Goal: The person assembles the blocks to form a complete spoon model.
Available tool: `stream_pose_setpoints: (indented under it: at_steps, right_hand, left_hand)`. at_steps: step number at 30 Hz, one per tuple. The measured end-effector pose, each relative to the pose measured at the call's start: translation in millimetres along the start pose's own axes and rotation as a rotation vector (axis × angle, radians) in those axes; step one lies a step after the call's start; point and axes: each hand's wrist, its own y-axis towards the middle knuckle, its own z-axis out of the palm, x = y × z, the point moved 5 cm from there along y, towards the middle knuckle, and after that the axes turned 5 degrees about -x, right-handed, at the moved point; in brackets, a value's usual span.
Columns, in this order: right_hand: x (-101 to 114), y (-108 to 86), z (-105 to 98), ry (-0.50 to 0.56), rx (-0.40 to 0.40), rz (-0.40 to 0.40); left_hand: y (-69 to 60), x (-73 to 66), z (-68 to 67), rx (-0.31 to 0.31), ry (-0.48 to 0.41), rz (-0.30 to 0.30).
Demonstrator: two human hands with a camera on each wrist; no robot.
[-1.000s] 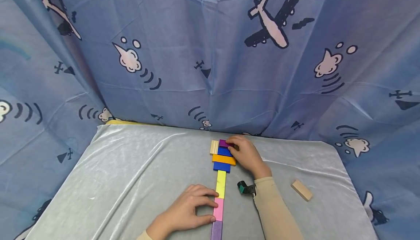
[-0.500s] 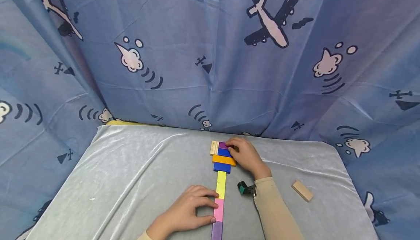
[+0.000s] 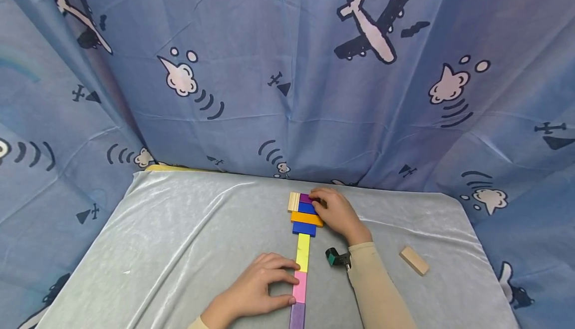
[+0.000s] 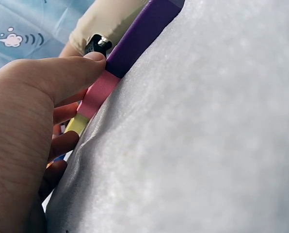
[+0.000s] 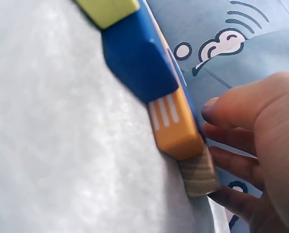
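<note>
Coloured wooden blocks form a line on the grey cloth. At its far end my right hand pinches the right end of a dark purple block, beside a pale striped wood block. Nearer lie a blue block, an orange block and another blue block. Then come a yellow block, a pink block and a violet block. My left hand touches the line's left side with loosely bent fingers, thumb by the pink and violet blocks.
A loose plain wood block lies to the right on the grey cloth. A black wrist camera sticks out from the right sleeve. Behind the table hangs a blue curtain printed with airplanes and clouds.
The dark purple block has come down slightly, level beside the striped wood block. My right fingers stay at its right end. The left hand has not visibly moved.
</note>
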Motion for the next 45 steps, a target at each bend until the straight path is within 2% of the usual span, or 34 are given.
stream_pose_setpoints:
  at_steps: [9, 16, 23, 30, 33, 39, 45]
  right_hand:
    - [8.7, -9.3, -18.2, -0.043, -0.027, -0.033]
    - [7.3, -34.3, -39.5, -0.111, -0.056, -0.092]
    - [0.7, -76.1, -56.6, -0.161, -0.081, -0.104]
    - [-8.4, -126.6, -82.9, -0.187, -0.187, -0.144]
    - [-13.9, -146.7, -94.7, -0.198, -0.243, -0.154]
    - [-30.0, -184.8, -113.7, -0.223, -0.323, -0.117]
    - [-47.7, -211.6, -122.6, -0.254, -0.332, -0.029]
  left_hand:
    - [-1.2, -3.4, -0.4, -0.009, -0.009, -0.006]
    - [-1.7, -1.6, -1.8, 0.008, -0.007, -0.020]
    - [-2.6, -1.1, -5.2, -0.008, -0.003, 0.003]
    - [-1.1, -2.7, -1.0, -0.018, 0.005, 0.023]
    - [-1.3, -1.6, -0.4, -0.016, 0.006, 0.014]
    - [-1.7, -1.2, -1.5, -0.017, 0.008, 0.016]
    - [-0.9, -3.4, -0.6, -0.019, 0.008, 0.031]
